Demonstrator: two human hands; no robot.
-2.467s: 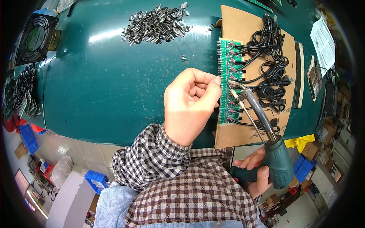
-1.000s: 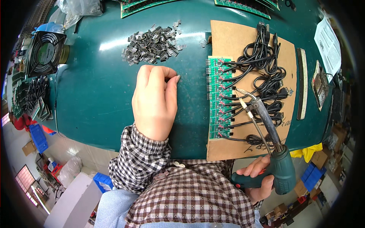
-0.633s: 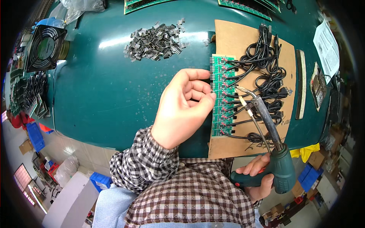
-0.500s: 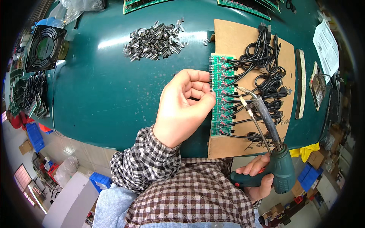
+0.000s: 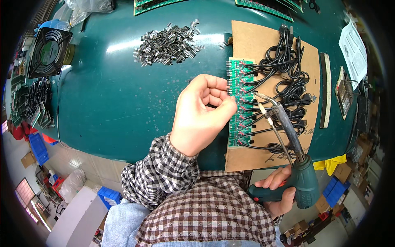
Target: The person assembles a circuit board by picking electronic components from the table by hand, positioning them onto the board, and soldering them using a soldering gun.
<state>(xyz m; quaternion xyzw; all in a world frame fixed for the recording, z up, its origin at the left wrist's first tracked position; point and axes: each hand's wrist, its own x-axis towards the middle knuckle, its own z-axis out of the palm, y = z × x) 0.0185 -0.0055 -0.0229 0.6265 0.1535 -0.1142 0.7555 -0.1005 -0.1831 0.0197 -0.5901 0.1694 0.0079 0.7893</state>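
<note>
My left hand is closed at the left edge of a green circuit board strip, thumb and fingertips touching that edge. Whatever the fingertips pinch is hidden. Metal pins stick out from the strip's upper left edge, and short red and black leads join its right side to coiled black cables. In my right hand is a dark green soldering gun, gripped by its handle at the lower right. Its tip and thin feed tube point up-left, near the strip's right edge. A brown cardboard sheet lies beneath strip and cables.
A heap of small black pin headers lies at the back centre. At the left stand a black fan and stacked boards with cables. A long pale bar and a white paper are on the right. More green boards lie behind.
My left hand has shifted slightly right, its thumb now reaching a little over the strip's edge. The right hand and soldering gun have barely moved.
</note>
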